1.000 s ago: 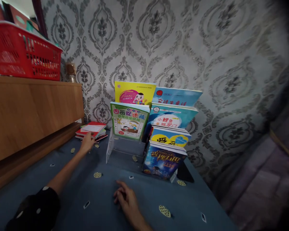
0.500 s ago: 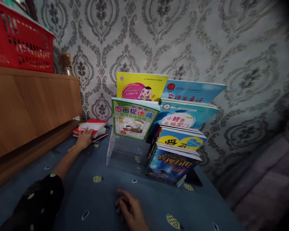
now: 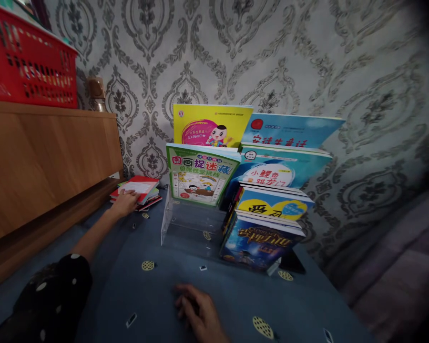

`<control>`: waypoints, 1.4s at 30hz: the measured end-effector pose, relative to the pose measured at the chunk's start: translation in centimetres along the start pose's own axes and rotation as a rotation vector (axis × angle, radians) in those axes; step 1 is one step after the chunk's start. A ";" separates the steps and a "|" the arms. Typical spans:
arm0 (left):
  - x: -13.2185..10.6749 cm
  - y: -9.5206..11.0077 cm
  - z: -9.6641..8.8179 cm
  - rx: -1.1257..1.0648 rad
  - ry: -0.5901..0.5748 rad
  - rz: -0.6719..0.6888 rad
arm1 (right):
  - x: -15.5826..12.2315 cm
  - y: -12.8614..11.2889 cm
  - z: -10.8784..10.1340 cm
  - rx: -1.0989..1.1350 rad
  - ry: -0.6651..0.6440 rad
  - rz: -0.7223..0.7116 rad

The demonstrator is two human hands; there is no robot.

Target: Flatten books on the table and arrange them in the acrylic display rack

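My left hand [image 3: 126, 202] rests on a red-covered book [image 3: 148, 183] at the top of a small pile of books, its fingers stretched over the cover; I cannot see the thumb well. Low in the middle, my right hand [image 3: 202, 312] hovers at or just above the cloth with loosely bent fingers and nothing in it. Between and beyond the hands stands a clear acrylic book rack [image 3: 186, 224]. Its left side carries a green picture book [image 3: 202, 176] with a yellow book [image 3: 214, 124] behind. Several books fill its right side, a dark blue one [image 3: 259, 245] in front.
A wooden cabinet [image 3: 50, 157] borders the left, with a red plastic basket [image 3: 39, 71] and a small brown-topped jar [image 3: 97, 93] on it. Patterned wallpaper [image 3: 271, 57] rises behind. A blue patterned cloth [image 3: 157, 300] covers the table. A dark flat object [image 3: 292, 262] lies by the rack.
The view has shifted a little, so the rack and books sit slightly further right. My left hand stays on the red book with a small shift; my right hand is nearly unchanged.
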State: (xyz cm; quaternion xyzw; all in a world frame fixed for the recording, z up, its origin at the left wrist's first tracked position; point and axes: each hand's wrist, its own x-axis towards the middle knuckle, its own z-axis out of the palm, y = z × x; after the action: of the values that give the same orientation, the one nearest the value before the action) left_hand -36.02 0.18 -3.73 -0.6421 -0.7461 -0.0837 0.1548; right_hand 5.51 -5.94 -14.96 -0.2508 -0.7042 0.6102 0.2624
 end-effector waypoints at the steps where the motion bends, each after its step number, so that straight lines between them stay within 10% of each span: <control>1: 0.1 -0.1 -0.2 0.006 -0.013 0.010 | 0.0 0.1 0.0 0.002 0.000 -0.001; 16: 2.0 -0.2 -2.2 0.164 -0.240 0.036 | 0.4 -1.2 0.2 -0.012 -0.012 0.020; 29: -2.8 3.0 -5.9 0.189 -0.234 0.056 | 0.5 -1.0 0.5 -0.006 0.021 -0.013; 42: -6.1 4.4 -3.7 0.234 -0.229 -0.065 | 0.2 -3.1 0.5 -0.006 0.022 -0.010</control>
State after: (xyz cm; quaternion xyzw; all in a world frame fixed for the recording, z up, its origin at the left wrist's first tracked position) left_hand -30.45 -6.02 -2.68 -0.6007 -0.7838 0.0725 0.1397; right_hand 4.95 -6.55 -11.92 -0.2550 -0.7044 0.6038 0.2725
